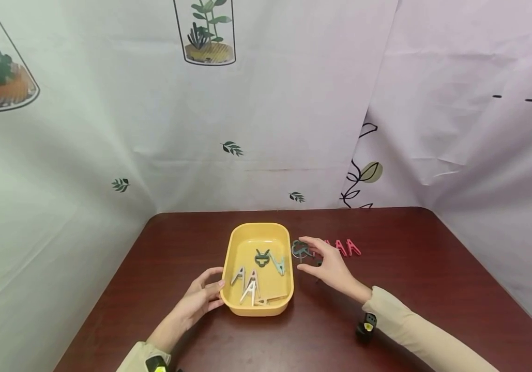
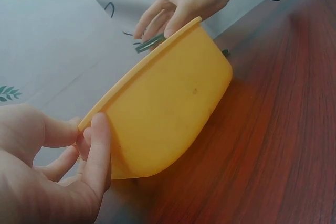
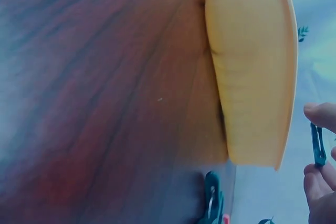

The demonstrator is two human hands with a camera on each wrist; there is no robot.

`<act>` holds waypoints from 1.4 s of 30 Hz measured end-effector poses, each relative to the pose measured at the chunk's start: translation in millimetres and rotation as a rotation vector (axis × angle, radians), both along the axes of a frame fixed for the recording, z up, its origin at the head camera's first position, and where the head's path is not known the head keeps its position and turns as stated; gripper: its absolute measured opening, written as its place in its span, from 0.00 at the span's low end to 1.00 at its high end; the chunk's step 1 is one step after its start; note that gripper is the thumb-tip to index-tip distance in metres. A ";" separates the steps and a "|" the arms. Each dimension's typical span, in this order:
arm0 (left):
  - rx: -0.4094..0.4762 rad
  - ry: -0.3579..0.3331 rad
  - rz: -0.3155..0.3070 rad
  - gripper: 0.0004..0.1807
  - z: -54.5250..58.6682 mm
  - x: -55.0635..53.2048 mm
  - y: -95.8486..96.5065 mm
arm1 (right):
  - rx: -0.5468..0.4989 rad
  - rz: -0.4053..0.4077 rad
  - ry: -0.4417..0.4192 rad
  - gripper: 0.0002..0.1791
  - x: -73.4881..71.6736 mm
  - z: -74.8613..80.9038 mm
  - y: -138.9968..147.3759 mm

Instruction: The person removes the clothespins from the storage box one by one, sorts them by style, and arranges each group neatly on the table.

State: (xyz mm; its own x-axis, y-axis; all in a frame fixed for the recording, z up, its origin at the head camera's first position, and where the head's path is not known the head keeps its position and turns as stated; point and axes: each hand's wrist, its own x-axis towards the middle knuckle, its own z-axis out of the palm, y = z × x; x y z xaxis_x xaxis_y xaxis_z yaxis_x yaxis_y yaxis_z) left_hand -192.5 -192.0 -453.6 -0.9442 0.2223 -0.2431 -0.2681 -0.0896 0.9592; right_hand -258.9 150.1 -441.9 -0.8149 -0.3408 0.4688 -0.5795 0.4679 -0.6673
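Observation:
A yellow tray (image 1: 234,243) stands on the table with several clips inside. My left hand (image 1: 202,294) grips its left rim, the thumb at the edge and the fingers against the outer wall. Just beyond the tray's right side, my right hand (image 1: 331,264) pinches a dark green clip (image 3: 318,145) between thumb and fingertips, raised off the table. In the tray lie another dark green clip (image 1: 262,258), a light teal clip (image 1: 278,265), a grey clip (image 1: 239,276) and a white clip (image 1: 249,292), among others.
Pink clips (image 1: 352,247) lie on the dark red table (image 1: 400,274) beyond my right hand, one partly hidden by it. A green clip (image 3: 211,198) rests on the table near the tray's right side. White printed cloth (image 1: 284,129) hangs behind and around the table.

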 end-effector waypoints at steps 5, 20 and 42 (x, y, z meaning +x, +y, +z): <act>-0.009 -0.006 0.015 0.30 0.3 -0.4 0.1 | 0.003 -0.022 0.029 0.37 1.5 -3.1 8.6; -0.018 -0.007 0.004 0.28 -0.6 -0.6 0.8 | 0.027 -0.088 0.028 0.37 7.8 -11.3 34.8; -0.032 -0.026 0.017 0.29 0.4 0.6 2.3 | 0.129 -0.233 -0.079 0.36 20.5 -19.6 66.2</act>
